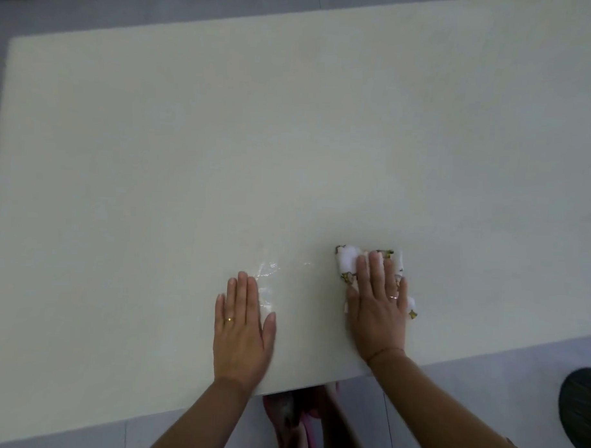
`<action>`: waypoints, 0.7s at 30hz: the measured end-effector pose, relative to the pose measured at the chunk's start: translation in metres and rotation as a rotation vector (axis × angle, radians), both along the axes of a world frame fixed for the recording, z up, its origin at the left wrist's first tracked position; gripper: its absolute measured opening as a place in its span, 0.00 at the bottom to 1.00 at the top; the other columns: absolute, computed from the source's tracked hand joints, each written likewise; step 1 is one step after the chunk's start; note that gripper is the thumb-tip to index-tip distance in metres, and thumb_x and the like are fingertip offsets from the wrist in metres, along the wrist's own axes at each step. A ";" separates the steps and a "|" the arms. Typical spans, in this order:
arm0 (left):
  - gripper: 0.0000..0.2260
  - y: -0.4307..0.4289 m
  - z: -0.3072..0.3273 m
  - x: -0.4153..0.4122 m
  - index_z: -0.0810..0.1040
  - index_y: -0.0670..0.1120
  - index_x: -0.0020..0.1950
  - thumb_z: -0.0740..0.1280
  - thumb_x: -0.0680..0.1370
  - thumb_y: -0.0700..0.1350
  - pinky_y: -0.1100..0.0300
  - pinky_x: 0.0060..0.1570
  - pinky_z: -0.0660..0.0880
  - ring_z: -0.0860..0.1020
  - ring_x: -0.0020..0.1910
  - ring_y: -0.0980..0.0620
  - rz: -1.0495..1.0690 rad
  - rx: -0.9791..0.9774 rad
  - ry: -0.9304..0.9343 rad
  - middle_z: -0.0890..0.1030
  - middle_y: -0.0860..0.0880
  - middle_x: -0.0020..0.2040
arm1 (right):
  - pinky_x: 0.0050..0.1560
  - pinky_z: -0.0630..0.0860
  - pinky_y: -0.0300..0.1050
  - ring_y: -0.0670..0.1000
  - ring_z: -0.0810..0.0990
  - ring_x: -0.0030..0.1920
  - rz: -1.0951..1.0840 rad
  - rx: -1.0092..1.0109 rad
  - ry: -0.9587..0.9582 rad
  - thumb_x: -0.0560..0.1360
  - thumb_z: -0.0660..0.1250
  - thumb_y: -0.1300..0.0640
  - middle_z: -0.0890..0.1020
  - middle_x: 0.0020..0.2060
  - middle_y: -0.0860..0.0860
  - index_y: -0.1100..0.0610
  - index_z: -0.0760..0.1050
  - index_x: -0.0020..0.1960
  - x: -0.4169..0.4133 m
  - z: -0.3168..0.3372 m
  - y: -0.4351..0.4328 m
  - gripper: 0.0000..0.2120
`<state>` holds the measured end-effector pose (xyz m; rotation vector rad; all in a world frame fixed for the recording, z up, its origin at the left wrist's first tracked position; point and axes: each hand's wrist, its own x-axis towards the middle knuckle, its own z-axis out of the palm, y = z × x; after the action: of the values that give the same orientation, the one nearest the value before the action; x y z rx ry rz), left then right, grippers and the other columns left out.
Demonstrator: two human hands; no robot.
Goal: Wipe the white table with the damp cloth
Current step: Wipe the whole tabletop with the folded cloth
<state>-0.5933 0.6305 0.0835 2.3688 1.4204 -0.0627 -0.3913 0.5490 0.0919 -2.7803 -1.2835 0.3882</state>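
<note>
We look down on a broad, rectangular white table [223, 137] with a smooth matte top that fills most of the view; its near edge runs from about 7 o'clock up toward 4 o'clock. Around it we see a pale grey tiled floor [466, 390], and at 4 o'clock, cut by the frame, a dark rounded object [580, 411] we cannot identify.

Our left hand [242, 329] lies flat, palm down, on the tabletop just below centre, at about 6 o'clock, fingers straight and together, thumb out to the side, gripping nothing. A gold ring [229, 319] sits on one finger.

Our right hand [378, 303] lies at about 5 o'clock from centre, well apart from the left one, spread flat and pressing down on a small folded white damp cloth with brown-and-yellow printed edges [346, 260]. The cloth rests on the table under the palm and fingers, poking out past the fingertips toward 12 o'clock and a little at the hand's outer side. A thin bracelet [385, 350] circles this wrist.

Between the hands, nearer the left fingertips, a glistening wet streak [267, 271] shines on the surface.
</note>
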 end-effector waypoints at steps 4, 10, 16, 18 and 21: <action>0.29 0.000 -0.002 -0.001 0.50 0.40 0.76 0.46 0.79 0.53 0.50 0.74 0.45 0.49 0.77 0.45 -0.030 0.012 0.052 0.51 0.43 0.78 | 0.71 0.54 0.60 0.59 0.57 0.74 0.233 -0.020 -0.013 0.76 0.50 0.49 0.60 0.74 0.54 0.54 0.59 0.74 -0.079 0.002 -0.012 0.27; 0.30 0.002 -0.001 -0.004 0.45 0.41 0.76 0.43 0.79 0.56 0.52 0.75 0.39 0.43 0.77 0.48 -0.044 0.015 0.062 0.46 0.44 0.78 | 0.72 0.54 0.57 0.56 0.58 0.75 0.561 -0.084 -0.065 0.77 0.49 0.48 0.59 0.75 0.52 0.53 0.58 0.75 -0.025 0.007 -0.045 0.27; 0.31 -0.003 -0.001 -0.001 0.43 0.41 0.76 0.42 0.78 0.56 0.52 0.75 0.38 0.40 0.76 0.50 -0.014 0.004 0.073 0.44 0.45 0.78 | 0.71 0.58 0.61 0.61 0.57 0.74 0.090 -0.085 -0.052 0.75 0.48 0.51 0.62 0.74 0.55 0.55 0.62 0.74 -0.033 0.012 -0.050 0.28; 0.31 -0.005 0.000 0.005 0.41 0.42 0.76 0.40 0.78 0.57 0.53 0.74 0.36 0.37 0.76 0.52 0.015 -0.004 0.079 0.43 0.45 0.78 | 0.70 0.59 0.62 0.59 0.60 0.73 0.291 -0.062 -0.049 0.74 0.52 0.50 0.64 0.73 0.54 0.53 0.64 0.73 -0.068 0.008 -0.054 0.27; 0.32 -0.005 0.007 0.023 0.41 0.42 0.77 0.39 0.77 0.58 0.55 0.73 0.33 0.36 0.75 0.52 0.004 -0.008 0.072 0.42 0.46 0.78 | 0.69 0.56 0.57 0.54 0.60 0.74 0.608 -0.055 -0.031 0.74 0.55 0.47 0.64 0.74 0.50 0.50 0.63 0.73 -0.060 0.005 -0.066 0.27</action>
<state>-0.5706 0.6250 0.0905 2.3798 1.4547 -0.1541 -0.4515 0.4829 0.0969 -2.3803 -2.1401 0.4052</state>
